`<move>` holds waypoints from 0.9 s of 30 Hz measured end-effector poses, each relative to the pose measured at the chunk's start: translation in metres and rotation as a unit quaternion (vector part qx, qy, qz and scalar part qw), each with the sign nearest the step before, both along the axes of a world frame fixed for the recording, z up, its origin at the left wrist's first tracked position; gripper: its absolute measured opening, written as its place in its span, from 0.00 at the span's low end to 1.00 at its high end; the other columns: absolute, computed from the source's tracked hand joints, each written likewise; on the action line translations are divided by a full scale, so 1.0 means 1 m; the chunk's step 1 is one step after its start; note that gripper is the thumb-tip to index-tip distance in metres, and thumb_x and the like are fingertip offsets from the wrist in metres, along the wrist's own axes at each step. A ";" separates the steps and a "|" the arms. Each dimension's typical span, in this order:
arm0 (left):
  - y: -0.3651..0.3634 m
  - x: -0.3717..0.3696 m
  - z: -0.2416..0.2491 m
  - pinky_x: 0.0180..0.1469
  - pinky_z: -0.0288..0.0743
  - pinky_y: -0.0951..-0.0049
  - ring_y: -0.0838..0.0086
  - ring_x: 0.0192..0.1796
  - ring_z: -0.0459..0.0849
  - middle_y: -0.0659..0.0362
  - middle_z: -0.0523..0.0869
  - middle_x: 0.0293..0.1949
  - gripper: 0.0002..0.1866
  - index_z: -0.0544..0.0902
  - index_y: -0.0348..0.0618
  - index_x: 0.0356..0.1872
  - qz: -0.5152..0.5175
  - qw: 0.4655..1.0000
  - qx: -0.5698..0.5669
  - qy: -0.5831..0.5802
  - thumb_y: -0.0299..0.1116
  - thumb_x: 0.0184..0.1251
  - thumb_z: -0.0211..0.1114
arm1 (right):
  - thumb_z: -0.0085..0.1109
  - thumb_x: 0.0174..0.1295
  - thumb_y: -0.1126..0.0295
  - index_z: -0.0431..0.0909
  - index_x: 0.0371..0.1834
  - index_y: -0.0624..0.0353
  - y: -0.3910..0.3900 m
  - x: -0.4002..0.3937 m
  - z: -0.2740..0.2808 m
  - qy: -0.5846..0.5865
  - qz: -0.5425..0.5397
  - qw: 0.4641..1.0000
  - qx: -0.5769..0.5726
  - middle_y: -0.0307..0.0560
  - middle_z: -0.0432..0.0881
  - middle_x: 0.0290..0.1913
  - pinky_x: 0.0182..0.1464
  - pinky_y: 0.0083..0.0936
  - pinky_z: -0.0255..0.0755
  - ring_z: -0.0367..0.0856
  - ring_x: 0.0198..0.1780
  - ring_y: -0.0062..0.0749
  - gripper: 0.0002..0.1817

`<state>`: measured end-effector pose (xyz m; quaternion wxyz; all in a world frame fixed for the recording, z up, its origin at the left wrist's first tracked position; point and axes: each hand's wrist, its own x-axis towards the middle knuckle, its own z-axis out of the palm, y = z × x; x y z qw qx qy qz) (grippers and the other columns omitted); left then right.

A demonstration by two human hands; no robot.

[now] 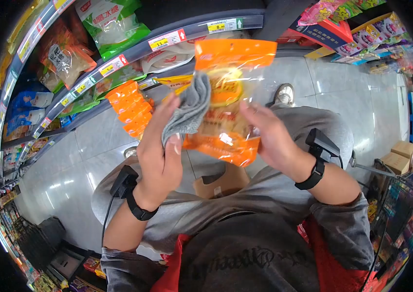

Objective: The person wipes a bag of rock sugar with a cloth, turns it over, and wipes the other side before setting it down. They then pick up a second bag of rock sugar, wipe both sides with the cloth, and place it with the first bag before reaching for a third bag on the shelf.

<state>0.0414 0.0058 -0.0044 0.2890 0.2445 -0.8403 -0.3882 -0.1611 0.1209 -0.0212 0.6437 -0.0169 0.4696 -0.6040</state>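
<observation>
In front of me is a clear bag with orange ends [235,53], tilted slightly, with a yellow ring and orange print on its middle. My right hand [272,136] grips its right edge, thumb on the front face. A grey cloth [189,107] is bunched in my left hand [160,151] and lies against the bag's left side. The left fingers are partly hidden behind the cloth. Several similar orange packs [129,109] stand in a row to the left of my left hand, by the low shelf.
Curved shelves with price tags [167,40] hold bags, among them a green and white bag [111,24]. Snack packs [376,34] fill a display at the upper right. Cardboard boxes [397,156] and a wire cart [396,199] stand at right. A black crate [38,233] is at lower left.
</observation>
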 end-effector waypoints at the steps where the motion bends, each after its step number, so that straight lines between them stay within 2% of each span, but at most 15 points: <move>1: 0.000 -0.002 0.000 0.72 0.64 0.56 0.44 0.72 0.70 0.38 0.70 0.71 0.27 0.75 0.32 0.65 0.014 1.000 -0.005 0.013 0.22 0.61 0.56 | 0.54 0.75 0.60 0.74 0.60 0.64 0.001 0.005 -0.003 -0.005 0.013 1.000 0.007 0.43 0.83 0.56 0.59 0.23 0.76 0.83 0.56 0.26 0.20; 2: 0.000 -0.005 -0.001 0.73 0.63 0.55 0.43 0.73 0.68 0.38 0.68 0.72 0.28 0.74 0.33 0.67 0.002 0.999 -0.037 -0.012 0.22 0.61 0.56 | 0.53 0.76 0.58 0.75 0.60 0.64 0.003 0.013 0.003 0.022 0.036 0.999 -0.017 0.42 0.83 0.54 0.59 0.21 0.73 0.80 0.56 0.23 0.20; 5: 0.003 -0.010 -0.003 0.75 0.58 0.51 0.40 0.76 0.62 0.38 0.63 0.75 0.31 0.72 0.39 0.70 -0.036 0.991 -0.100 -0.085 0.23 0.62 0.59 | 0.51 0.77 0.57 0.77 0.57 0.63 0.008 0.020 -0.005 0.065 0.164 0.984 0.003 0.43 0.83 0.52 0.56 0.24 0.73 0.79 0.53 0.22 0.20; 6: 0.008 -0.012 -0.007 0.75 0.57 0.50 0.39 0.76 0.60 0.38 0.62 0.75 0.32 0.71 0.41 0.71 -0.052 0.988 -0.100 -0.108 0.24 0.62 0.60 | 0.48 0.78 0.57 0.78 0.55 0.61 0.010 0.019 -0.001 0.110 0.199 0.973 0.024 0.42 0.84 0.48 0.51 0.26 0.73 0.80 0.48 0.21 0.19; 7: 0.011 -0.013 -0.013 0.75 0.56 0.49 0.38 0.77 0.59 0.38 0.60 0.76 0.32 0.71 0.44 0.72 -0.068 0.984 -0.100 -0.131 0.24 0.63 0.61 | 0.48 0.77 0.57 0.78 0.55 0.61 0.012 0.020 -0.006 0.095 0.174 0.980 -0.016 0.43 0.84 0.48 0.51 0.26 0.74 0.80 0.47 0.22 0.19; 8: 0.012 -0.012 -0.018 0.75 0.58 0.49 0.37 0.76 0.60 0.39 0.61 0.76 0.33 0.73 0.50 0.72 -0.067 0.987 -0.084 -0.122 0.28 0.63 0.65 | 0.47 0.77 0.57 0.78 0.54 0.61 0.013 0.020 -0.014 0.080 0.147 0.984 -0.056 0.43 0.84 0.48 0.50 0.27 0.75 0.81 0.47 0.23 0.19; 9: 0.012 -0.013 -0.018 0.75 0.58 0.49 0.37 0.76 0.60 0.39 0.61 0.76 0.33 0.73 0.50 0.72 -0.074 0.987 -0.077 -0.123 0.28 0.62 0.65 | 0.47 0.77 0.57 0.78 0.54 0.61 0.013 0.021 -0.019 0.065 0.120 0.986 -0.095 0.43 0.84 0.47 0.50 0.27 0.76 0.81 0.46 0.24 0.19; 12: 0.013 -0.013 -0.015 0.74 0.60 0.49 0.38 0.76 0.60 0.41 0.61 0.76 0.33 0.75 0.52 0.71 -0.106 0.984 -0.069 -0.126 0.28 0.61 0.65 | 0.46 0.76 0.58 0.78 0.55 0.61 0.006 0.017 0.000 -0.058 0.044 0.996 0.059 0.46 0.84 0.50 0.54 0.30 0.76 0.83 0.49 0.31 0.20; 15: 0.016 -0.013 -0.008 0.73 0.62 0.49 0.40 0.76 0.60 0.42 0.62 0.76 0.33 0.76 0.53 0.70 -0.147 0.976 -0.086 -0.134 0.30 0.58 0.67 | 0.45 0.75 0.58 0.77 0.56 0.62 -0.003 0.006 0.015 -0.103 -0.039 0.992 0.057 0.48 0.84 0.50 0.56 0.32 0.76 0.83 0.51 0.35 0.20; 18: 0.023 -0.017 -0.005 0.72 0.65 0.52 0.43 0.76 0.62 0.46 0.64 0.76 0.36 0.77 0.54 0.68 -0.176 0.969 -0.106 -0.139 0.32 0.53 0.71 | 0.48 0.72 0.59 0.77 0.53 0.60 -0.004 -0.007 0.014 -0.019 -0.091 0.995 0.048 0.47 0.83 0.53 0.60 0.36 0.73 0.82 0.53 0.37 0.18; 19: 0.024 -0.018 -0.002 0.73 0.63 0.52 0.43 0.77 0.61 0.44 0.64 0.76 0.35 0.78 0.52 0.67 -0.184 0.969 -0.090 -0.140 0.29 0.52 0.70 | 0.48 0.72 0.59 0.77 0.53 0.60 -0.004 -0.014 0.005 -0.010 -0.111 0.993 0.032 0.47 0.83 0.53 0.60 0.36 0.73 0.82 0.53 0.37 0.17; 21: 0.027 -0.019 0.002 0.75 0.59 0.52 0.42 0.77 0.60 0.41 0.65 0.75 0.34 0.80 0.48 0.66 -0.200 0.968 -0.058 -0.140 0.25 0.51 0.67 | 0.46 0.73 0.61 0.75 0.58 0.63 -0.004 -0.024 -0.004 -0.008 -0.131 0.991 0.027 0.50 0.83 0.55 0.63 0.36 0.72 0.81 0.57 0.39 0.19; 22: 0.027 -0.020 0.002 0.73 0.63 0.53 0.44 0.75 0.66 0.43 0.73 0.71 0.30 0.82 0.46 0.63 -0.196 0.969 -0.081 -0.126 0.29 0.54 0.66 | 0.45 0.73 0.63 0.74 0.59 0.65 -0.007 -0.025 0.013 -0.021 -0.140 0.990 0.016 0.50 0.83 0.56 0.64 0.36 0.71 0.81 0.57 0.39 0.20; 25: 0.024 -0.011 -0.002 0.68 0.71 0.53 0.46 0.69 0.76 0.43 0.81 0.62 0.24 0.83 0.38 0.58 -0.228 0.966 -0.059 -0.109 0.34 0.59 0.64 | 0.45 0.73 0.61 0.71 0.63 0.65 -0.009 -0.026 0.025 -0.011 -0.125 0.992 -0.002 0.52 0.81 0.59 0.65 0.37 0.70 0.80 0.60 0.40 0.22; 27: 0.021 -0.005 -0.006 0.63 0.76 0.56 0.49 0.64 0.81 0.45 0.85 0.57 0.22 0.83 0.35 0.56 -0.206 0.976 -0.047 -0.057 0.32 0.60 0.64 | 0.46 0.73 0.60 0.70 0.64 0.64 -0.009 -0.025 0.027 0.006 -0.102 0.995 0.005 0.52 0.80 0.61 0.66 0.38 0.70 0.80 0.61 0.41 0.24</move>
